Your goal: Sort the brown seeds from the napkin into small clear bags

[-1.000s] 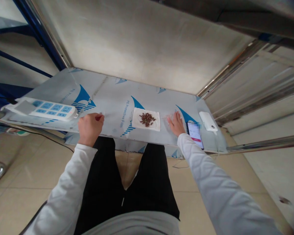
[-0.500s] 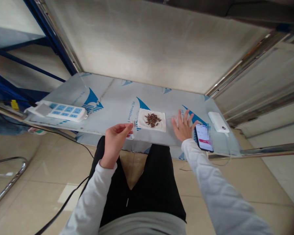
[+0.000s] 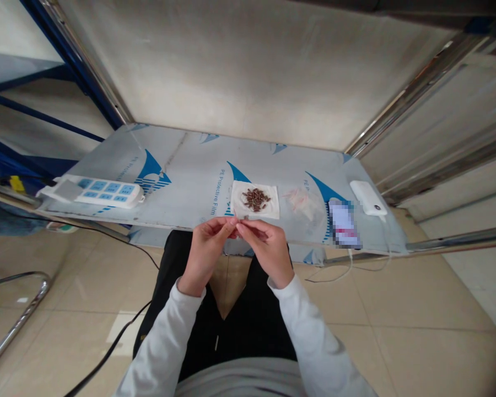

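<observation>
My left hand (image 3: 209, 242) and my right hand (image 3: 267, 242) meet at the front edge of the shelf, thumbs and fingertips pinched together. Whatever they hold between them is too small and too covered by the fingers to make out. Just beyond the fingertips, a white paper napkin (image 3: 276, 208) lies flat with a heap of small dark brown, capsule-like pieces (image 3: 256, 199) on it. To the right of the napkin rests a crumpled clear plastic bag (image 3: 308, 207) with pale pinkish bits in it, touched by neither hand.
The shelf (image 3: 190, 165) is covered in blue-printed protective film. A white power strip (image 3: 107, 193) lies at its left. At the right are a phone (image 3: 344, 223) and a white power bank (image 3: 367, 197) with cables hanging over the edge. Metal posts and panels enclose the shelf.
My right hand has left the plastic bag and moved left to meet my left hand, its spread fingers now pinched. My left hand has shifted slightly right, still pinching.
</observation>
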The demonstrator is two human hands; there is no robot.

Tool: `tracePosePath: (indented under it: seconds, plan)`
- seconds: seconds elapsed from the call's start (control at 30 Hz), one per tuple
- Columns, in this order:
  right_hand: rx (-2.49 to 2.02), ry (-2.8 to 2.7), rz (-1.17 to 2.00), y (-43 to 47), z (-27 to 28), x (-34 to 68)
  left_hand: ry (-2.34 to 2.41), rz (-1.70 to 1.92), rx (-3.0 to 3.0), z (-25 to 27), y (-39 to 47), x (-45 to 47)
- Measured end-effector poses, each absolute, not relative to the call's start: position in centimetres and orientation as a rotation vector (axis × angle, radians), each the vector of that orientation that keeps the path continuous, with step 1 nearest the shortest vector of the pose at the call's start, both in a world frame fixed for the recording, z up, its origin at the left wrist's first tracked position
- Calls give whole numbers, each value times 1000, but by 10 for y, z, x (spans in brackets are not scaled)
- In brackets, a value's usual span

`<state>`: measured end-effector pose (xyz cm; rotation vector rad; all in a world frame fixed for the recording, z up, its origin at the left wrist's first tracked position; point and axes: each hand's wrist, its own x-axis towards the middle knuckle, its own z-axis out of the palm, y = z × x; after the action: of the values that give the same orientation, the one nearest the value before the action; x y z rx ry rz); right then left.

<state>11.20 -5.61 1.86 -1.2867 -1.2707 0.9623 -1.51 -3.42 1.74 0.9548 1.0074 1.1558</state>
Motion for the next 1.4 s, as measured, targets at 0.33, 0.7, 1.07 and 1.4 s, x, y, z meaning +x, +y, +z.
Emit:
tracePosePath:
  seconds: [0.33, 0.7, 1.07, 1.4]
  plan:
    - [-1635, -1649, 352, -73, 22, 107, 1429, 897, 1666, 24, -45, -32]
    - [-1265, -1726, 659, -70, 29, 119, 1338, 764, 1638, 53, -49, -45]
    - [-896, -1368, 1339, -73, 9, 112, 1274, 823, 1511, 53, -52, -46]
    - [-992, -1226, 1224, -71, 0, 114, 1390, 921, 1636, 62, -55, -45]
